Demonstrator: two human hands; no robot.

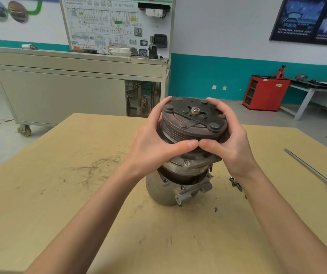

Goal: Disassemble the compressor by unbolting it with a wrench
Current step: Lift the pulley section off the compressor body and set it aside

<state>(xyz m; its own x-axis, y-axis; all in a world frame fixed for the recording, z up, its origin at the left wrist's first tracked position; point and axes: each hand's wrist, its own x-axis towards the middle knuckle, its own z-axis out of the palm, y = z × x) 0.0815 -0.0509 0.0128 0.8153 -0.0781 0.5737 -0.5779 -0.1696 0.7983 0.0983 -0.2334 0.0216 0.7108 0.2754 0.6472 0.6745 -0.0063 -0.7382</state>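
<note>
The compressor stands upright on the wooden table [63, 204]. Its grey cylindrical body [158, 191] is at the bottom, and the dark rusty pulley head [193, 120] with a centre nut [195, 111] is on top. A dark gap shows between the front housing flange [188, 165] and the body. My left hand [156, 141] grips the pulley from the left and my right hand [226, 141] grips it from the right. The two thumbs touch in front of the pulley. No wrench is in sight.
A few loose bolts [236, 182] lie on the table just right of the compressor. A long screwdriver [317, 175] with a red handle lies near the right edge. Behind the table stand a wheeled cabinet [69, 86], a red cabinet [265, 92] and a side bench [321, 88].
</note>
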